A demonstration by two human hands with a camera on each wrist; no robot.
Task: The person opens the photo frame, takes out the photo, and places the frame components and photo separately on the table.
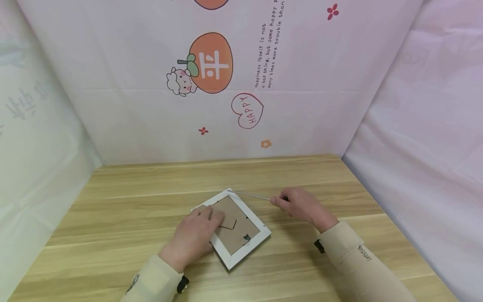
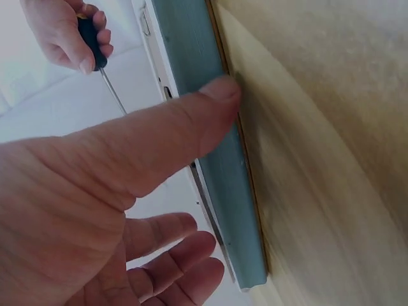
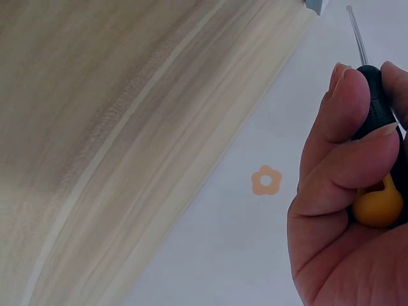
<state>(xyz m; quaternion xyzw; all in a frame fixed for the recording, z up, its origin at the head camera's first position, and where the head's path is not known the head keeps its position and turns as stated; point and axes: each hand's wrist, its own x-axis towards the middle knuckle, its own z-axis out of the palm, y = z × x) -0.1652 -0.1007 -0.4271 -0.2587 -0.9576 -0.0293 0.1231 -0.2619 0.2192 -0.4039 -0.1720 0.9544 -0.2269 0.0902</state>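
Observation:
A white-edged picture frame (image 1: 250, 248) lies face down and turned at an angle on the table, its brown backing board (image 1: 235, 209) showing. My left hand (image 1: 194, 235) holds the frame's left side. In the left wrist view the thumb (image 2: 185, 121) presses the blue-green outer edge (image 2: 223, 197), while the other fingers bend over the back. A screwdriver with a dark handle and a yellow part (image 3: 377, 205) is gripped in my right hand (image 1: 299, 205). Its thin metal shaft (image 1: 250, 196) points left, the tip at the frame's far corner; whether it touches cannot be told.
The wood-grain table (image 1: 151, 184) meets a white printed cloth backdrop (image 1: 302, 105) at the back. White cloth walls (image 1: 426, 138) stand at both sides. A thin dark bent line (image 1: 232, 229) shows on the backing board beside the left fingers.

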